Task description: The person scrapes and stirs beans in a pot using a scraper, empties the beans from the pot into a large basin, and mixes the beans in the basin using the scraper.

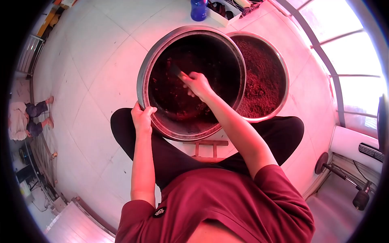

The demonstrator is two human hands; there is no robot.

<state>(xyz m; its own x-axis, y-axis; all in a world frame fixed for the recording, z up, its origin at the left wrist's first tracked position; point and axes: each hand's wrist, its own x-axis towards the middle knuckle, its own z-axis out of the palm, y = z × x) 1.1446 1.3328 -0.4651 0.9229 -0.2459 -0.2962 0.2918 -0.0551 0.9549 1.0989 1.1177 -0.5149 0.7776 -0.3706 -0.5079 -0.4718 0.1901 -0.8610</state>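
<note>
A large round metal pan [239, 95] with a dark inside is held over my lap, tilted. I cannot tell whether its bottom is solid or mesh. Reddish crumbs lie scattered within it. My left hand [142, 116] is closed on its lower left rim, the thumb on the inner side. Inside the pan, my right hand [197, 86] grips a small brush [176, 70] by its light handle, its dark flat head toward the pan's upper left. Partly behind the pan, on the right, stands a wide metal basin [287, 77] full of reddish-brown granular material [261, 77].
A small wooden stool [206, 143] shows between my legs. Ahead on the tiled floor are a blue bottle [198, 10] and a white box [219, 18] of things. Another person [25, 117] sits at far left. A white appliance [352, 148] stands at right.
</note>
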